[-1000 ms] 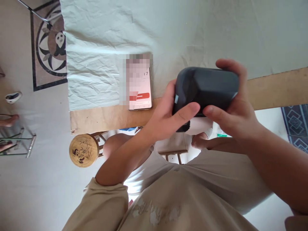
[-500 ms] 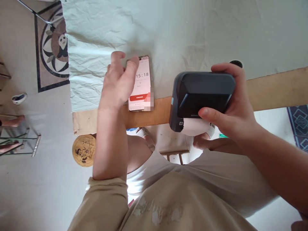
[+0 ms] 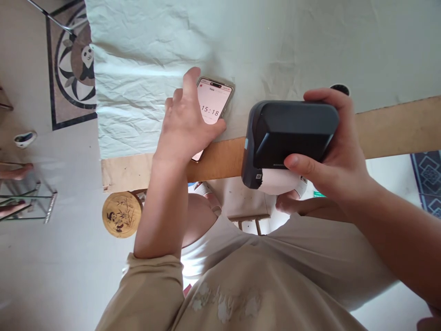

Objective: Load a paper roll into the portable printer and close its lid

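Across the front edge of the cloth-covered table (image 3: 396, 124), the right hand (image 3: 342, 168) clamps a black device (image 3: 296, 138) — its far fingers partly hidden. The left hand (image 3: 184, 126), thumb and fingers spread, straddles the phone (image 3: 216, 102) on the table, hiding its lower screen — whether clamped, I cannot tell. Paper (image 3: 277, 180) shows beneath the device.

Black device (image 3: 292, 131) with white paper (image 3: 277, 180) in the right grip (image 3: 342, 165), left grip (image 3: 182, 126) on a phone (image 3: 214, 103).
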A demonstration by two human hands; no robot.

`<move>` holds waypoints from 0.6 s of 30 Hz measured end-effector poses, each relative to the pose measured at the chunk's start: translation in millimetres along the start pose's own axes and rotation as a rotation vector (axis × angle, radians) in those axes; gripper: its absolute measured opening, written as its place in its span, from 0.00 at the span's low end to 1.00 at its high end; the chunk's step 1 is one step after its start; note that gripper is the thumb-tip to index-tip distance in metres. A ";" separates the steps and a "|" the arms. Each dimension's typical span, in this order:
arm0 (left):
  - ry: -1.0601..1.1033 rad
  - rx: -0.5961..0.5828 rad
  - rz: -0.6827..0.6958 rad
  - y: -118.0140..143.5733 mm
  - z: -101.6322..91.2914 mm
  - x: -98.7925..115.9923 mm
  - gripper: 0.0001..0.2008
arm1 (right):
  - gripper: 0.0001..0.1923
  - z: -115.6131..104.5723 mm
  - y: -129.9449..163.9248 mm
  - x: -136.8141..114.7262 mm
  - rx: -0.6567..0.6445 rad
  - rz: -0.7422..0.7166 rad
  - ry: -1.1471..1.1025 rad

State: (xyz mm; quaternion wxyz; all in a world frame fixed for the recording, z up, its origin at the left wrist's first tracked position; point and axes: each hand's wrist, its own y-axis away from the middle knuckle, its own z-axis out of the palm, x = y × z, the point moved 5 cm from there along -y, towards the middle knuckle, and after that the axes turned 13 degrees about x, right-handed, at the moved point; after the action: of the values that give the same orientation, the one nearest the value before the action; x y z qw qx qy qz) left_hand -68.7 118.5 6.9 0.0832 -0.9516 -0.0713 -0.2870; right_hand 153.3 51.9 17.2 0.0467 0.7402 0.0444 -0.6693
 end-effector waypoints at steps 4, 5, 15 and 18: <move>0.016 -0.013 0.025 0.2 -1.2 -1.0 0.53 | 0.37 -0.1 0.3 -0.5 0.000 -0.026 0.007; 0.031 -0.011 0.045 -0.2 -1.3 -2.2 0.51 | 0.37 0.0 0.6 -0.6 0.001 -0.018 0.009; -0.065 -0.060 0.040 2.6 -2.3 1.4 0.55 | 0.39 1.4 0.6 1.8 0.001 0.000 0.028; -0.011 -0.048 -0.006 1.6 -2.4 -0.9 0.53 | 0.38 0.7 -0.3 3.2 -0.001 0.014 0.016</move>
State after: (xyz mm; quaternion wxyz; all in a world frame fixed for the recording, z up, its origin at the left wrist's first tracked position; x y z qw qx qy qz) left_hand -70.5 116.4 8.3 0.0593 -0.9546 -0.0677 -0.2838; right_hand 152.9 52.1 14.0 0.0513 0.7458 0.0400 -0.6630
